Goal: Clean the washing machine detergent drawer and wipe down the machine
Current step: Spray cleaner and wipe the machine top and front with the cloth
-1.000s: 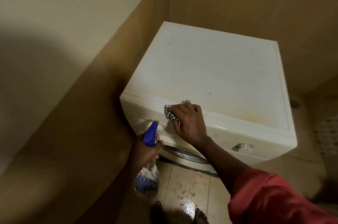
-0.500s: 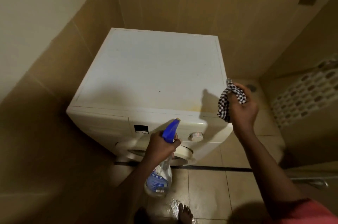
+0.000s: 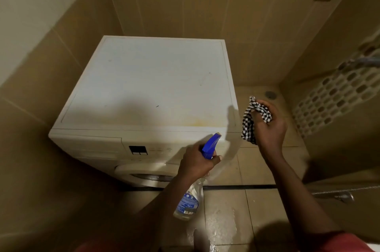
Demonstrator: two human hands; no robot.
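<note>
The washer [image 3: 144,87] is standing in the corner, its drawer [image 3: 86,144] sitting closed at front left. The left hand [image 3: 195,166] is gripping the spray [image 3: 210,146], nozzle pointing toward the stained top edge. The right hand [image 3: 270,130] is clutching the cloth [image 3: 247,122] just beside the machine. Wiping-down looks to be the step in hand — next probably calling for a squirt there, then rubbing.

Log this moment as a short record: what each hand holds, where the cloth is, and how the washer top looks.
left hand: grips clear plastic spray bottle with blue trigger, held before machine front
right hand: holds black-and-white checked cloth, in the air beside machine's right edge
white washing machine top: yellowish stain near front edge
tiled floor: wet patch near front
</note>
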